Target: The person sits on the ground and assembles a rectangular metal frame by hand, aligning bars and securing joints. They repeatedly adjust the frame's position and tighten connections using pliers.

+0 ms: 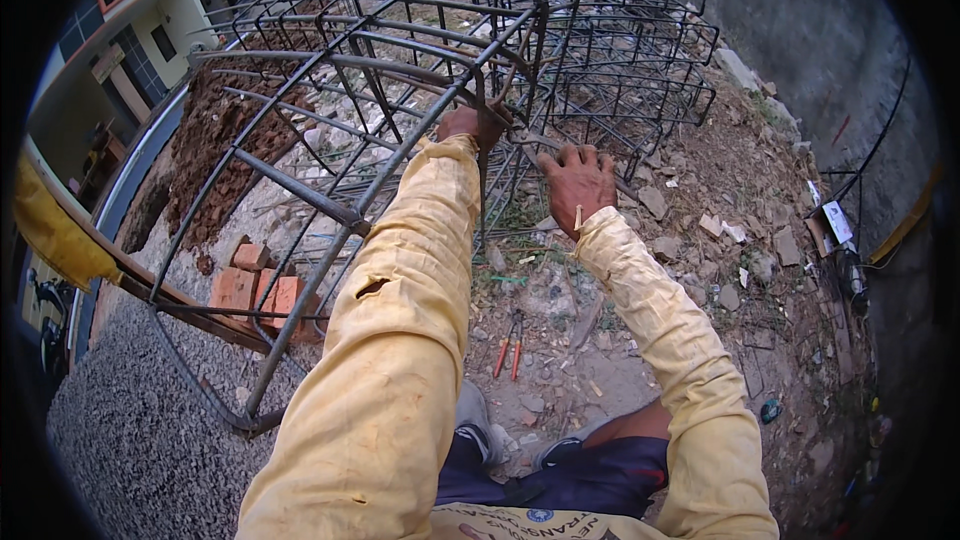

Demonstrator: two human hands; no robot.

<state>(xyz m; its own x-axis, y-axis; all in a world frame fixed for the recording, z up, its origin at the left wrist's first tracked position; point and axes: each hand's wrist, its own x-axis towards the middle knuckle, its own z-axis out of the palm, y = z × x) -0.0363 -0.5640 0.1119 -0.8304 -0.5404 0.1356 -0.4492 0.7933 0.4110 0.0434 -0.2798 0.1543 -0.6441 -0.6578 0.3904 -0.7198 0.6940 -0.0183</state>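
Note:
A cage of dark steel rebar (pixel 385 175) with square stirrups stretches before me. My left hand (pixel 468 127) is closed round a rebar at the cage's near upper corner, its fingers partly hidden behind the bars. To its right, my right hand (pixel 583 185) lies back-up with its fingers bent over a short steel bar (pixel 532 139) that slants from the corner down to the right. How firmly it grips is hard to see. Pliers with orange-red handles (pixel 508 348) lie on the ground between my arms, in front of my feet.
More rebar cages (pixel 630 60) are stacked beyond. Red bricks (pixel 250 290) and a grey gravel heap (pixel 170 420) are at left, with a dirt mound (pixel 215 155) behind. Broken stones (pixel 655 202) litter the ground at right, beside a grey wall (pixel 820 50).

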